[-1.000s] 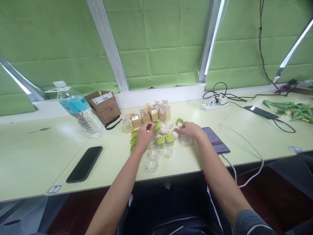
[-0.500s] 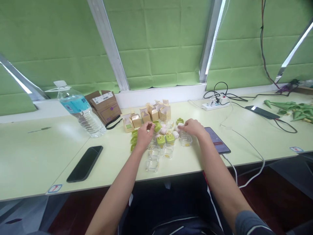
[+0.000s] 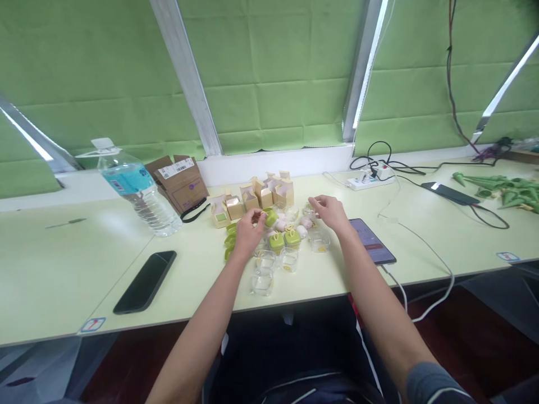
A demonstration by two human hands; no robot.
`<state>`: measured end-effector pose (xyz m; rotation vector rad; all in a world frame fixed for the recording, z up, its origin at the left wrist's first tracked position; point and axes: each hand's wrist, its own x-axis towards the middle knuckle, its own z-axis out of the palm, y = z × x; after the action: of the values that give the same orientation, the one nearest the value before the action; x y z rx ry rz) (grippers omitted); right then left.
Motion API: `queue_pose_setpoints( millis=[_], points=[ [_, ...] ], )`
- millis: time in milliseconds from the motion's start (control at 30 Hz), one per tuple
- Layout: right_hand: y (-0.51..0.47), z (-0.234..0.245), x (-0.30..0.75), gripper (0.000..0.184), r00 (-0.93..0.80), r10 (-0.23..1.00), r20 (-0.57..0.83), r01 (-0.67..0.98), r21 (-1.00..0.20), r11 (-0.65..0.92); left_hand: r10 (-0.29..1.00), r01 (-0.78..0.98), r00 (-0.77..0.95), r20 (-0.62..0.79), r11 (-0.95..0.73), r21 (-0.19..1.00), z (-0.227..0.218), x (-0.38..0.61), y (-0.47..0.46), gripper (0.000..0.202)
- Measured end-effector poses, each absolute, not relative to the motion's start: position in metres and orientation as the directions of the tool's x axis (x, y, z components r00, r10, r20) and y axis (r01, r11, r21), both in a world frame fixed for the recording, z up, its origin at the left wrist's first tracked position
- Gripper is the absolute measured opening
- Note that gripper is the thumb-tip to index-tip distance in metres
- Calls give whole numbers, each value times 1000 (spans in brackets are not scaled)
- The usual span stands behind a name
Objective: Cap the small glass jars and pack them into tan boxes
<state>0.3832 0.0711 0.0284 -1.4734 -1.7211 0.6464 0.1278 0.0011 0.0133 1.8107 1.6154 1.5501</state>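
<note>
Lid (image 3: 272,217), small and green, pinched in the fingertips of the left hand (image 3: 251,227), just behind two green-topped boxes (image 3: 277,242). Beyond those boxes, to their right, the right hand (image 3: 330,211) has thumb and finger close together at a clear cup (image 3: 309,209); whether they grip it cannot be told. Pale lumps (image 3: 301,231) lie behind the boxes, clear tubs (image 3: 262,282) in front, more green lids (image 3: 229,240) left, open cartons (image 3: 264,196) farther back. With everything crowded, a knuckle could tip a tub; a loosened pinch could drop the lid among the lumps.
</note>
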Motion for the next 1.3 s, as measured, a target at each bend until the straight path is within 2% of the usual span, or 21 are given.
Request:
queue_pose_setpoints(
  millis=[133, 267, 433, 633, 733, 833, 933, 1067, 1233, 1300],
  points=[
    [73, 23, 372, 37, -199, 925, 324, 567, -731, 378, 847, 491, -194, 494, -352, 797, 10, 127, 4, 23],
    [72, 18, 362, 45, -300, 884, 358, 534, -705, 467, 876, 389, -186, 446, -351, 852, 11, 129, 5, 26],
    [66, 18, 353, 41, -428, 779, 459, 469, -624, 625, 903, 321, -126, 412, -355, 878, 16, 132, 1, 27],
    [60, 21, 346, 41, -443, 689, 574, 318, -617, 719, 917, 333, -59, 395, -355, 873, 15, 133, 1, 28],
    [56, 23, 345, 39, -386, 707, 592, 265, -663, 700, 914, 359, -16, 405, -372, 856, 13, 132, 1, 27],
    [52, 25, 343, 42, -358, 775, 521, 158, -784, 600, 920, 356, 14, 391, -370, 858, 13, 132, 0, 28],
    [49, 25, 340, 47, -389, 780, 489, 35, -839, 543, 922, 360, 14, 387, -366, 858, 14, 133, -1, 29],
    [47, 25, 338, 48, -450, 757, 474, 26, -840, 541, 907, 385, -7, 421, -386, 838, 15, 133, -2, 27],
    [47, 23, 338, 52, -501, 694, 517, 131, -747, 652, 891, 391, -65, 450, -392, 833, 17, 133, -2, 27],
    [47, 23, 338, 50, -503, 686, 526, 122, -743, 659, 883, 372, -87, 462, -401, 837, 17, 133, -3, 28]
  ],
)
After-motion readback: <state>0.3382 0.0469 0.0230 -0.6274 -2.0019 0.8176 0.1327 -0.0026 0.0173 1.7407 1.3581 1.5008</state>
